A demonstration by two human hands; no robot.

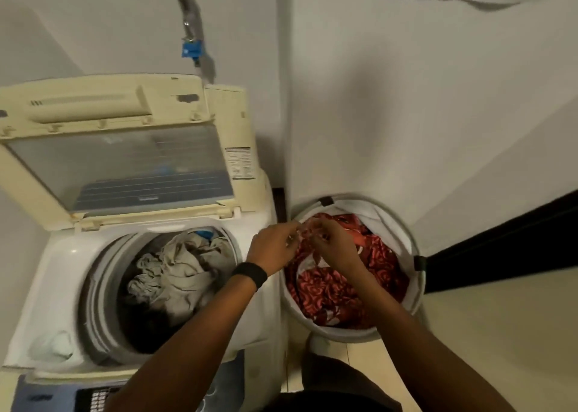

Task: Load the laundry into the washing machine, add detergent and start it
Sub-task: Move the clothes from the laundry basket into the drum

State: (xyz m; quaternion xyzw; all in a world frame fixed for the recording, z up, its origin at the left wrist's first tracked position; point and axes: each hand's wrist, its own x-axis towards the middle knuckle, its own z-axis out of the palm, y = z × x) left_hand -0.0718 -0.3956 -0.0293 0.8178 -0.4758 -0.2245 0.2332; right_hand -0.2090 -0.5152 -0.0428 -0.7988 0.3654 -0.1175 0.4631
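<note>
Red patterned cloth (331,292) fills the round white laundry basket (417,282), which stands on the floor just beside the right flank of the washing machine (59,274). The basket is set against the wall (406,99).

The far edge of the cloth is gathered at the basket's rear rim. It is pinched there by the left hand (272,244), fingers curled onto the fabric. It is pinched likewise by the right hand (331,239), which lies just beside the left, the fingertips of both nearly meeting. Motion blur hides the exact finger placement. A black wristband (250,274) is worn on the left wrist. Both forearms are extended over the gap between machine and basket.

The machine is a cream top-loader. Its lid (125,161) is raised and folded back toward the wall, with a translucent window panel facing the camera. The drum (97,289) is exposed. Crumpled beige laundry (175,271) lies inside it, and a small blue piece is seen at the far side of the load.

A control panel (47,396) is partly visible at the near edge of the machine; its markings cannot be read. A tap (190,49) with a blue fitting is mounted on the wall above the lid.
</note>
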